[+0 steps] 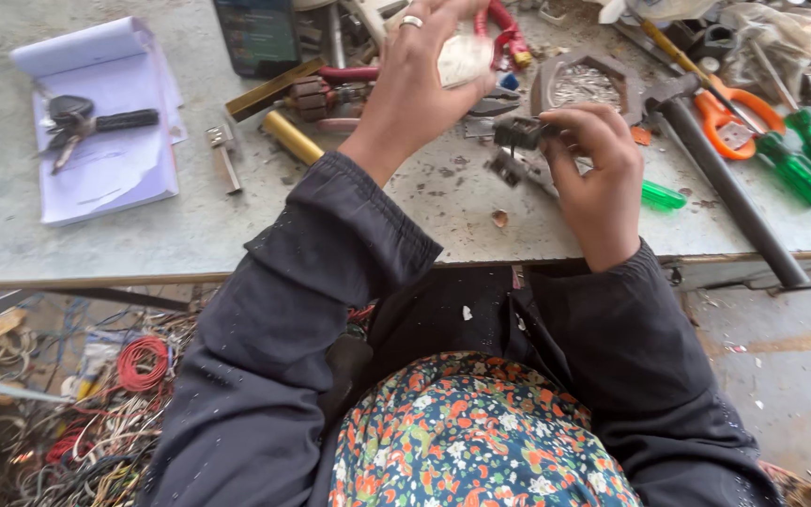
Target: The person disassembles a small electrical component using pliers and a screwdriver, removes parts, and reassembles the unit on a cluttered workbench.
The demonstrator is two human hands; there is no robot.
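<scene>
Two hands: left hand (420,80) grip half-hides a white lump (463,58); right hand (598,178) pinches a small dark part (518,132), indistinct; scuffed grey worktop (190,235).

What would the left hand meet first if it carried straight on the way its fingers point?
Probably the red-handled pliers lying just past the fingertips of the left hand, which holds a white lump. The hand seems raised above the workbench, so it might pass over them; depth is unclear.
</scene>
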